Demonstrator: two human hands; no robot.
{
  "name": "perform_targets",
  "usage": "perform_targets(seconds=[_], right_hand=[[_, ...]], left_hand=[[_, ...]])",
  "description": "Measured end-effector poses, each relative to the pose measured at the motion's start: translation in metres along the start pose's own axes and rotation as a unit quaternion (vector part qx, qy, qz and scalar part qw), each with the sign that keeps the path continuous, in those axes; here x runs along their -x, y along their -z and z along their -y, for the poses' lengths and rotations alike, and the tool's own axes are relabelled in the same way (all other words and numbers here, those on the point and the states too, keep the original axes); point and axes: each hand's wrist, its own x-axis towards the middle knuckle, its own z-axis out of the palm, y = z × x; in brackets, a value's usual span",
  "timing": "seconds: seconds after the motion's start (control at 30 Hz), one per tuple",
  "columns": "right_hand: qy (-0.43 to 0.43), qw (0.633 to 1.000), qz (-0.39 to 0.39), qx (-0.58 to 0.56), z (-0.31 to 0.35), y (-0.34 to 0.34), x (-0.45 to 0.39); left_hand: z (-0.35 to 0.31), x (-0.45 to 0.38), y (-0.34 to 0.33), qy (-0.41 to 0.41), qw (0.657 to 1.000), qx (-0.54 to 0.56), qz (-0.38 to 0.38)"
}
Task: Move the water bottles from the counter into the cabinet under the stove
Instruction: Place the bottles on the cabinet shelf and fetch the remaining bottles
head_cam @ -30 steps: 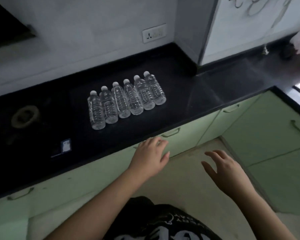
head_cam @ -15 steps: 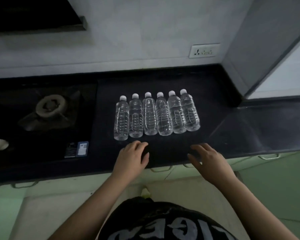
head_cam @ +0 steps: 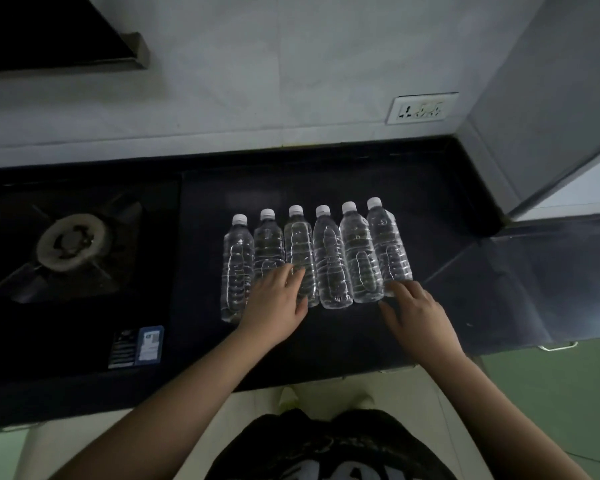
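Note:
Several clear water bottles (head_cam: pixel 329 258) with white caps lie side by side in a row on the black counter (head_cam: pixel 343 181), caps pointing to the wall. My left hand (head_cam: pixel 274 306) rests across the lower part of the second bottle from the left (head_cam: pixel 267 244), fingers reaching toward the third. My right hand (head_cam: pixel 416 313) touches the base of the rightmost bottle (head_cam: pixel 385 240) with its fingertips, thumb spread below. Neither hand has lifted a bottle. Only a pale green strip of the cabinet under the stove (head_cam: pixel 0 452) shows at the bottom left.
A gas stove with a burner (head_cam: pixel 71 242) fills the counter's left part, with a sticker (head_cam: pixel 136 346) on its front corner. A wall socket (head_cam: pixel 421 108) sits behind the bottles. Green cabinet fronts (head_cam: pixel 551 393) with a handle (head_cam: pixel 556 347) stand at the right. A hood hangs at the top left.
Both hands have moved forward from the counter's front edge onto the row of bottles. The view has closed in and centred on the bottles.

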Motion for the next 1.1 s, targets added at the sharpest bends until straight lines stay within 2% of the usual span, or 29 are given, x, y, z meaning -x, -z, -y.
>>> perform_targets(seconds=[0.23, 0.4, 0.57, 0.8, 1.1], right_hand=[[0.005, 1.0, -0.015, -0.016, -0.02, -0.004, -0.05], [-0.015, 0.998, 0.012, -0.051, -0.031, -0.015, -0.087], [0.003, 0.996, 0.033, -0.082, -0.042, -0.029, -0.1], [0.013, 0.983, 0.047, -0.174, -0.049, -0.039, -0.098], [0.048, 0.987, 0.038, -0.149, -0.07, -0.044, -0.082]], left_hand=[[-0.024, -0.047, -0.028, 0.092, 0.996, 0.011, 0.019], [-0.041, -0.059, -0.036, 0.145, 0.989, 0.014, 0.019], [-0.062, -0.073, -0.042, 0.204, 0.979, -0.004, 0.018], [-0.085, -0.094, -0.062, 0.231, 0.973, -0.029, -0.006], [-0.1, -0.082, -0.072, 0.194, 0.981, -0.013, -0.01]])
